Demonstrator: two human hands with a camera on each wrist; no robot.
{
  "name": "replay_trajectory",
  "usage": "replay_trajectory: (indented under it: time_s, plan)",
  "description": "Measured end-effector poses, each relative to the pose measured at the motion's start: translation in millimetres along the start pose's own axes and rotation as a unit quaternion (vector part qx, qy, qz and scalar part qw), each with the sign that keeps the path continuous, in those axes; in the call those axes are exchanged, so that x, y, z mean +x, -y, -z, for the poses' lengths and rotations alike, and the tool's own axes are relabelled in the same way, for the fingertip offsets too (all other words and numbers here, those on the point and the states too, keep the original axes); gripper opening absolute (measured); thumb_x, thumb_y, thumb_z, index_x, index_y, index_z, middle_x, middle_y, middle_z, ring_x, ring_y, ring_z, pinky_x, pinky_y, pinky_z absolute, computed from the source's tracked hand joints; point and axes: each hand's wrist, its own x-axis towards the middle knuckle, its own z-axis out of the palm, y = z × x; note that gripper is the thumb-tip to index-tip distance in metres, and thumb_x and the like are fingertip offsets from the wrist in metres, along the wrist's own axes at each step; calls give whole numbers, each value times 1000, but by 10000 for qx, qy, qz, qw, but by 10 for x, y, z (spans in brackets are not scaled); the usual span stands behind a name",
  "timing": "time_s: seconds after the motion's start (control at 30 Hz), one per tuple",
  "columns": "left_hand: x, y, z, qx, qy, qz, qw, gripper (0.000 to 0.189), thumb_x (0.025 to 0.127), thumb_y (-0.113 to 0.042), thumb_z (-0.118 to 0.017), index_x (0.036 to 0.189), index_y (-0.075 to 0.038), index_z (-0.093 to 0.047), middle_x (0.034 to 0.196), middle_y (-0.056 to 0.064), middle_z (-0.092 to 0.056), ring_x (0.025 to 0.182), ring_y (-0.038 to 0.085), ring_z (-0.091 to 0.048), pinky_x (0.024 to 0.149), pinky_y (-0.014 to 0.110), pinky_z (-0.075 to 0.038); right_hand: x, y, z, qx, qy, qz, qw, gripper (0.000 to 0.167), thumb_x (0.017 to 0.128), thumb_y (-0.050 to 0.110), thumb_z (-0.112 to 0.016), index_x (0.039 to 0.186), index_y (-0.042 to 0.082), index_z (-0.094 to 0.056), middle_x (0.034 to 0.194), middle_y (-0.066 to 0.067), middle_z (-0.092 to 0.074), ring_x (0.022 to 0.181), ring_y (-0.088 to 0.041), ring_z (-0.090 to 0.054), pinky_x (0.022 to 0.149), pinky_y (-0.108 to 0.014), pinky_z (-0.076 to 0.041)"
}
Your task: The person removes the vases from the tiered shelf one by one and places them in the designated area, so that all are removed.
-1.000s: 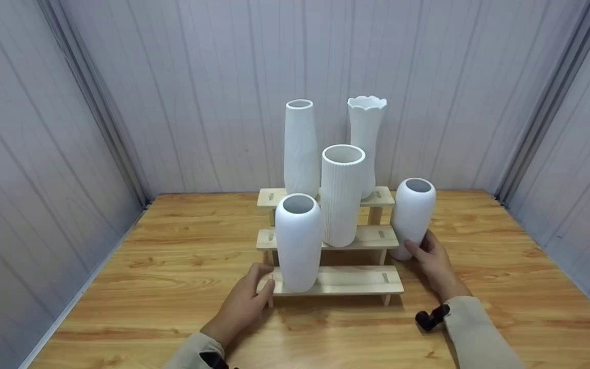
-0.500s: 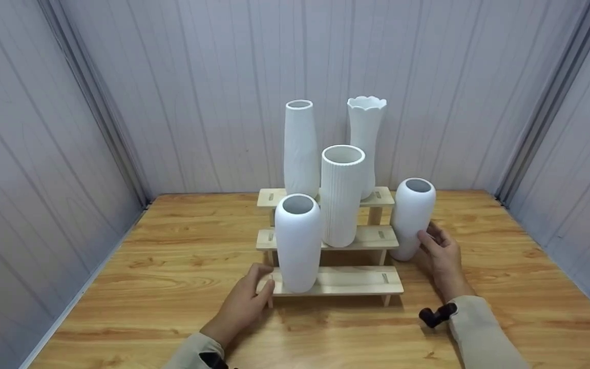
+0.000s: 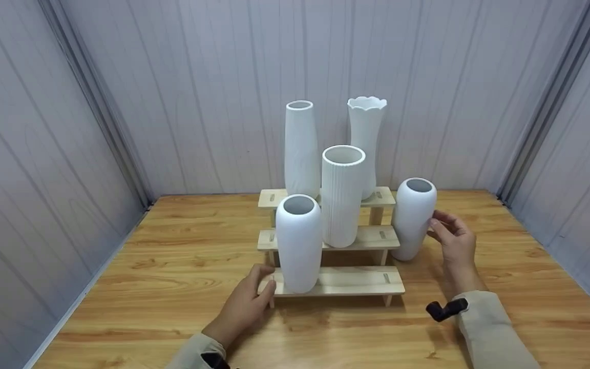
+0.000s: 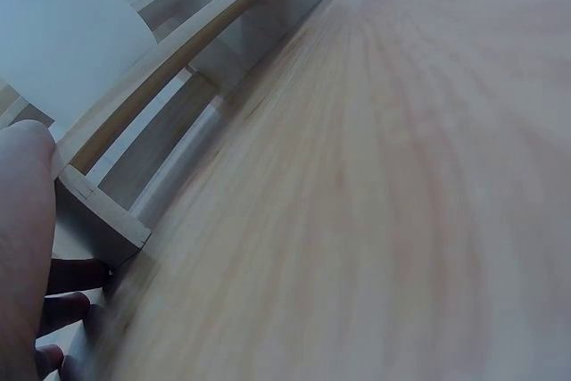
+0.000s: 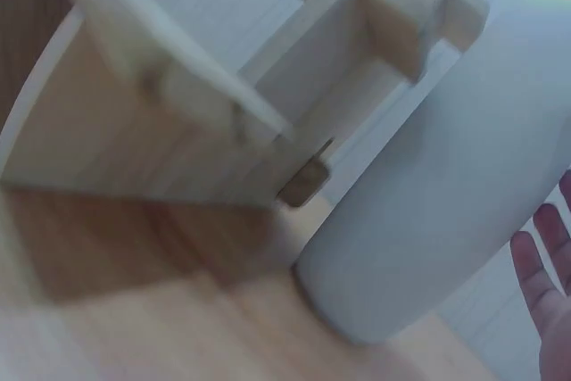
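Observation:
My left hand (image 3: 245, 301) grips the left end of the lowest step of a three-tier wooden display stand (image 3: 356, 281). In the left wrist view its thumb (image 4: 25, 194) lies by the step's end, and curled fingers show near the leg. A smooth white vase (image 3: 299, 246) stands upright on that step beside this hand. At the stand's right, another smooth white vase (image 3: 413, 220) stands on the table. My right hand (image 3: 459, 246) is at that vase's right side, thumb close to its wall. The right wrist view shows extended fingers (image 5: 533, 278) beside the vase, not wrapped around it.
A ribbed white vase (image 3: 342, 205) stands on the middle step. The top step bears a tall tapered vase (image 3: 301, 148) and a vase with a scalloped rim (image 3: 365, 138). Pale panel walls (image 3: 213, 92) enclose the wooden table (image 3: 182, 256) at the back and sides.
My right hand has moved away and to the right from the base of the right-hand vase, its fingers loosening from it. That vase and my left hand have stayed put.

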Motion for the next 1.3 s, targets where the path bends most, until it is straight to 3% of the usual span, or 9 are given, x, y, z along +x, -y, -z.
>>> replay_trajectory:
  time_s: [0.2, 0.27, 0.4, 0.6, 0.67, 0.8, 1.0, 1.1, 1.3]
  plan:
    - [9, 8, -6, 137, -90, -23, 9999, 41, 106, -43, -47, 134, -13, -49, 82, 0, -71, 130, 30, -53, 114, 59, -32, -28, 181, -68, 26, -73, 17, 10000, 20, 95, 13, -72, 112, 3, -68, 97, 0, -67, 89, -16, -63, 74, -25, -56]
    - [16, 11, -5, 184, -138, -23, 9997, 40, 106, -43, -48, 133, -13, -50, 102, 4, -72, 134, 32, -51, 113, 58, -33, -54, 233, -98, 89, 8, 125, 9999, 17, 96, 11, -70, 110, 2, -68, 92, -1, -67, 85, -16, -62, 71, -25, -56]
    - [19, 3, -5, 128, -91, 34, 9999, 40, 106, -42, -49, 134, -13, -50, 95, 8, -73, 118, 32, -61, 113, 58, -33, -111, 317, -153, 260, 305, 409, 9984, 16, 98, 8, -66, 109, -3, -66, 88, -3, -67, 78, -15, -64, 69, -26, -58]
    - [21, -9, -10, 161, -174, 154, 9996, 38, 105, -41, -51, 132, -15, -51, 139, 11, -60, 138, 34, -47, 113, 57, -34, -210, 416, -242, 421, 815, 623, 9938, 24, 102, 11, -61, 113, -9, -62, 92, -6, -70, 82, -17, -70, 74, -31, -60]
    - [20, -11, -11, 157, -180, 169, 9996, 38, 105, -41, -51, 133, -15, -51, 139, 12, -59, 139, 34, -46, 113, 57, -33, -242, 446, -273, 495, 1014, 719, 9910, 23, 103, 12, -59, 112, -9, -62, 92, -7, -71, 82, -18, -71, 75, -33, -60]
    - [11, -13, -9, 183, -142, 164, 9996, 39, 106, -42, -50, 133, -14, -50, 118, 10, -70, 133, 32, -52, 113, 58, -33, -311, 485, -331, 633, 1434, 880, 9837, 18, 104, 11, -56, 108, -4, -65, 93, -7, -73, 83, -19, -72, 75, -34, -60]
    - [-7, -15, 7, 24, 175, 222, 9996, 42, 107, -43, -45, 137, -14, -46, 66, -8, -64, 70, 14, -63, 95, 48, -45, -422, 485, -430, 675, 2032, 966, 9720, 16, 105, 8, -53, 108, -2, -65, 97, -9, -74, 88, -22, -73, 78, -37, -60]
    - [-3, -12, 10, -9, 245, 199, 9995, 42, 108, -43, -44, 138, -14, -45, 65, -10, -63, 57, 9, -59, 86, 42, -45, -470, 481, -488, 662, 2275, 997, 9664, 16, 104, 7, -53, 109, -2, -65, 99, -9, -74, 91, -22, -73, 79, -37, -60]
    - [12, -17, 19, -10, 192, 214, 9996, 44, 107, -45, -44, 138, -14, -46, 65, -10, -63, 62, 8, -60, 93, 46, -42, -559, 459, -603, 439, 2559, 923, 9613, 18, 103, 5, -52, 112, -4, -64, 102, -12, -73, 92, -22, -73, 80, -38, -60]
